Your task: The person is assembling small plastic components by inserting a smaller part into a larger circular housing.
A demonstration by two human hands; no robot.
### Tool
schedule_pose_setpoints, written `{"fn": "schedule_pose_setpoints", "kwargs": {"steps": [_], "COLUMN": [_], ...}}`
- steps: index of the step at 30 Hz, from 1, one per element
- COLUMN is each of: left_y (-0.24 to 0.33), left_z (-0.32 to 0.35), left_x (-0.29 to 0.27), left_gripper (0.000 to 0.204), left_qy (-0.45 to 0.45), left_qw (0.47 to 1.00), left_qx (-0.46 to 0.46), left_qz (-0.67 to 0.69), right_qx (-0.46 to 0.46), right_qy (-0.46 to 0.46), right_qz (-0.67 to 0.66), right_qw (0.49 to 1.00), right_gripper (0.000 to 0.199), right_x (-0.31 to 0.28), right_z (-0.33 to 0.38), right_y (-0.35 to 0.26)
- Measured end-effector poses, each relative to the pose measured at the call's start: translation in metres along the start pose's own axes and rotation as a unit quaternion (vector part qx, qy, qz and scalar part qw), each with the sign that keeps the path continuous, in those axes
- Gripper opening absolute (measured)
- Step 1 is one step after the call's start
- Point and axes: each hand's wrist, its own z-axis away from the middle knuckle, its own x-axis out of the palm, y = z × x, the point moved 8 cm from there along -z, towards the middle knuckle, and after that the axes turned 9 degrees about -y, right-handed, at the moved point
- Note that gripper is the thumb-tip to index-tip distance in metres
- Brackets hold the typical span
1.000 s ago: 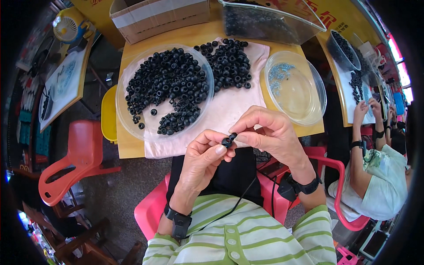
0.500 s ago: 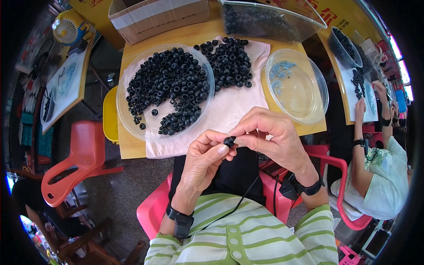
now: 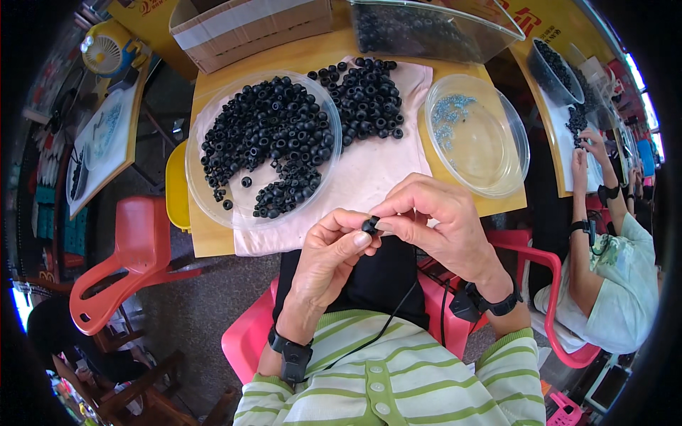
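Just past the table's near edge, a small black round part [image 3: 369, 226] with a hole sits between my two hands. My left hand [image 3: 334, 248] pinches it between thumb and fingers. The fingertips of my right hand [image 3: 433, 224] close on the same part from the other side; whether they hold something smaller is hidden. Beyond my left hand lies a round clear lid-like tray [image 3: 234, 213] heaped with black ring-shaped parts [image 3: 277, 128]. Another pile of black parts [image 3: 366, 99] rests on the pink cloth [image 3: 376, 170]. A clear round tub [image 3: 497, 160] at right holds small bluish pieces [image 3: 449, 113].
A cardboard box [image 3: 252, 32] and a clear bin [image 3: 426, 32] of black parts stand at the table's far side. To the left are a red chair [image 3: 142, 234] and a yellow container [image 3: 177, 184]. A co-worker [image 3: 611, 277] handles black parts at a table on the right.
My hands keep the same pinch on the black part, almost unmoved. The view has shifted slightly. At right, the co-worker's hands have come closer together.
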Motion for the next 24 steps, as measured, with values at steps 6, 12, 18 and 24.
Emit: {"fn": "schedule_pose_setpoints", "kwargs": {"steps": [6,12,18,24], "left_y": [-0.016,-0.019,-0.021,-0.022], "left_z": [0.000,-0.004,-0.004,-0.004], "left_x": [-0.002,0.002,0.005,0.010], "left_gripper": [0.020,0.012,0.008,0.006], "left_qy": [0.021,-0.013,-0.010,-0.013], "left_qw": [0.994,0.988,0.986,0.988], "left_qx": [-0.071,-0.084,-0.090,-0.104], "left_qz": [0.082,0.132,0.137,0.110], "right_qx": [-0.029,-0.031,-0.048,-0.119], "right_qy": [0.021,0.013,0.020,0.040], "right_qz": [0.037,0.055,0.155,0.226], "right_qw": [0.999,0.998,0.986,0.966], "right_gripper": [0.010,0.011,0.022,0.028], "right_x": [-0.001,-0.003,-0.003,0.004], "right_z": [0.003,0.005,0.008,0.015], "right_y": [-0.006,-0.002,-0.022,-0.027]}}
